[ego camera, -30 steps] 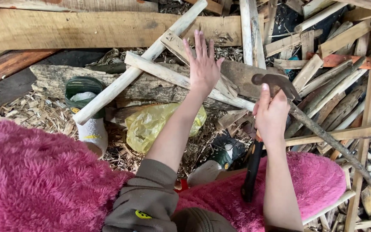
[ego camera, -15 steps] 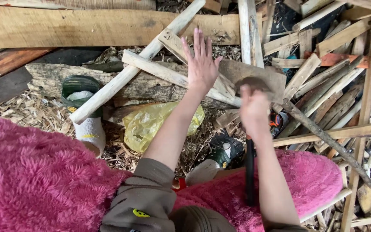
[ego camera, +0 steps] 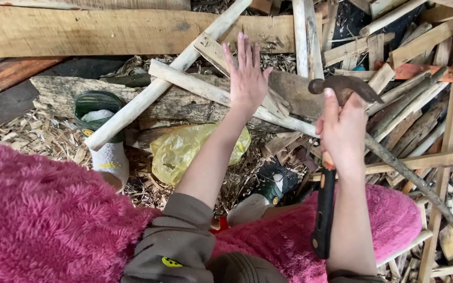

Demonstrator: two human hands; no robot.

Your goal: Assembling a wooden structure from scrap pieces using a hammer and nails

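The right hand (ego camera: 342, 131) clasps a rusty steel hammer (ego camera: 336, 105) just under its head, black handle hanging down. The left hand (ego camera: 247, 78), fingers spread flat, presses a pale rough stick (ego camera: 205, 90) on the log (ego camera: 179, 107).

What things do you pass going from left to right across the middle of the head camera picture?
Fluffy pink fabric → green and white boot → yellow plastic bag → left hand, open flat on the wood → right hand gripping a claw hammer → pile of thin wooden sticks.
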